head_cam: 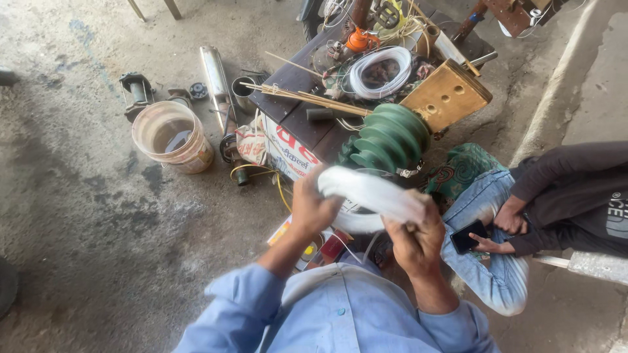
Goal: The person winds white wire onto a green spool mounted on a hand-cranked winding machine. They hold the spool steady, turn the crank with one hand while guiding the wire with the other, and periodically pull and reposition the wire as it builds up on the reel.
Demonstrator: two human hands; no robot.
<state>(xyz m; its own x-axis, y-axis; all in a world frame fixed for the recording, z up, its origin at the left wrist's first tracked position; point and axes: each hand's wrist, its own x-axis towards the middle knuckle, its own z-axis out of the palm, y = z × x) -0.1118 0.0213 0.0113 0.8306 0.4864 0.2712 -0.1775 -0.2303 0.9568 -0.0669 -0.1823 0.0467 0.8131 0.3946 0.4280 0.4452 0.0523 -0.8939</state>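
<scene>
White tubing coil held in both hands above the floor clutter

White tubing coil sits between both hands, in front of the person's chest, just below the green ribbed pulley stack. Left hand grips the coil's left end, fingers wrapped over it. Right hand clamps the right side, fingers closed around the tubing; the coil is blurred, so its exact loops can't be told. Blue shirt sleeves at frame bottom.

Dark worktop behind the hands carries a second white coil, an orange part, thin wooden sticks and loose wire. Wooden block with holes leans at the worktop's right edge, touching the green stack. Printed sack hangs over the worktop's front.

On the concrete floor, left of the worktop: plastic bucket with dark liquid, a metal cylinder beside it, small metal parts near them.

At right, another person in a dark sleeve and jeans holds a black phone, close to the right hand but not touching it.
</scene>
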